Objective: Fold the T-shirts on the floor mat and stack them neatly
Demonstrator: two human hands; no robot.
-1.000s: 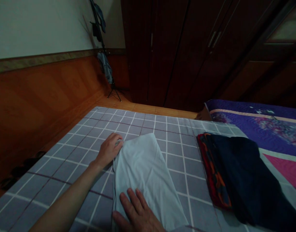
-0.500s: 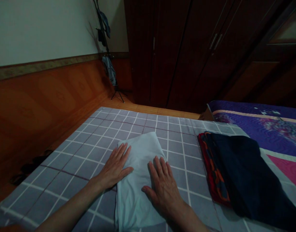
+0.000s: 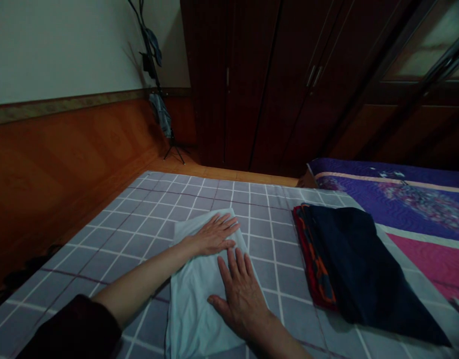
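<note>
1. Two bare hands down on the pale folded cloth (image 3: 195, 304), which lies flat on the grey checked bedsheet (image 3: 113, 254), right in the middle of my view.
2. Left hand (image 3: 212, 235) is pressing palm-down on the cloth's far end, fingers close together, clamped on nothing; a dark sleeve (image 3: 68, 329) covers the upper arm.
3. Right hand (image 3: 242, 299) is flat on the cloth just below the left, fingers spread apart, no grip.
4. Over to the right, near the cloth, a navy folded garment (image 3: 342, 254) sits on a red patterned cloth (image 3: 312, 264), beside a purple quilted bedspread (image 3: 412, 199).
</note>
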